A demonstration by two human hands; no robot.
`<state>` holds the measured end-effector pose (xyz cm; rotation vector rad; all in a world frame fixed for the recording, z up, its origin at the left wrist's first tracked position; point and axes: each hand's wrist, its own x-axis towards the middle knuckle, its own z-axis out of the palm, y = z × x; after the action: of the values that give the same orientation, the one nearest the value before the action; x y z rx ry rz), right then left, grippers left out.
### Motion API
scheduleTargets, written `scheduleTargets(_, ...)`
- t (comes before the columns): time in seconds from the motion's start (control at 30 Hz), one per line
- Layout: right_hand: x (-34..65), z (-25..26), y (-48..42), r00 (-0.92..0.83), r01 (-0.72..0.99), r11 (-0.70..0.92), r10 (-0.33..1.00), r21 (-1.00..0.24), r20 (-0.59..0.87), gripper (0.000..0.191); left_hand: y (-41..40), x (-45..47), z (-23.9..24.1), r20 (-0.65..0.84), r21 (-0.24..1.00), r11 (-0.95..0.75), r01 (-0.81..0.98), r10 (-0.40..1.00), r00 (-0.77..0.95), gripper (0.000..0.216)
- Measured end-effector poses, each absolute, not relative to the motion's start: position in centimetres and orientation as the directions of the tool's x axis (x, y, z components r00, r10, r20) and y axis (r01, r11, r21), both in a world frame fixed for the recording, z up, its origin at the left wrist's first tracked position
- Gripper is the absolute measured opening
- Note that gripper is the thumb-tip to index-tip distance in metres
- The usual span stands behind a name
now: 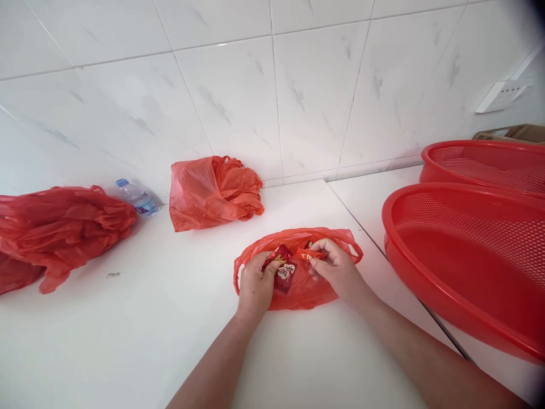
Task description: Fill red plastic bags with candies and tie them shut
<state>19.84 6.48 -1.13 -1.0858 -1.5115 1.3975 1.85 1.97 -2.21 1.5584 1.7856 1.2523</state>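
A red plastic bag [304, 298] lies on the white table in front of me, its handle loops spread to both sides. Over its left part, my left hand [258, 278] pinches a dark red packet [279, 251] with yellow marks. Just below that, a second dark red packet [285, 277] with a pale printed patch rests on the bag; I cannot tell if my thumb also holds it. My right hand [334, 264] is closed on a small bright red packet [310, 254] with light lettering. Something dark and green shows behind it, partly hidden by the fingers.
To the right stand two red perforated plastic baskets [398, 250]. A bunched red bag [204, 196] sits by the tiled wall, and a heap of red bags [72, 221] lies at far left beside a clear bottle [140, 199]. A seam runs across the table [128, 341].
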Motion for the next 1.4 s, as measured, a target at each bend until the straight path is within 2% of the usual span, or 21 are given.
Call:
scheduleTargets(0.2,19.9,-1.2,6.3,-0.352,0.043,0.006,0.936,-0.999,-0.009,0.025,2.0,1.9,-2.2,0.251,0.787,-0.075,0.613,0.946,-0.207,0.017)
scheduleTargets(0.43,19.8,-1.2,6.3,-0.317,0.034,-0.012,0.948,-0.999,-0.022,0.029,2.1,1.9,-2.3,0.333,0.728,-0.163,0.665,0.933,-0.135,0.018)
scheduleTargets(0.53,19.9,-1.3,6.3,-0.311,0.038,-0.021,0.95,-0.999,-0.032,0.028,2.1,1.9,-2.9,0.351,0.72,-0.155,0.676,0.922,-0.163,0.019)
scheduleTargets(0.77,19.8,-1.2,6.4,-0.305,0.048,-0.017,0.952,-0.999,-0.031,0.025,1.9,1.9,-3.6,0.313,0.775,-0.049,0.63,0.896,-0.315,0.037)
scheduleTargets(0.97,19.7,-1.1,6.3,-0.306,0.069,-0.009,0.951,-0.998,-0.03,0.032,1.8,2.0,-3.5,0.307,0.761,-0.044,0.648,0.903,-0.299,0.044)
scheduleTargets(1.2,19.8,-1.1,6.6,-0.27,0.015,0.066,0.961,-0.998,0.059,0.026,1.7,2.8,-3.8,0.261,0.746,-0.024,0.665,0.93,-0.259,0.048)
scheduleTargets(1.4,20.0,-0.7,6.5,-0.251,0.022,0.087,0.965,-0.996,0.079,0.022,2.0,2.7,-3.3,0.46,0.598,-0.158,0.786,0.871,-0.175,0.05)
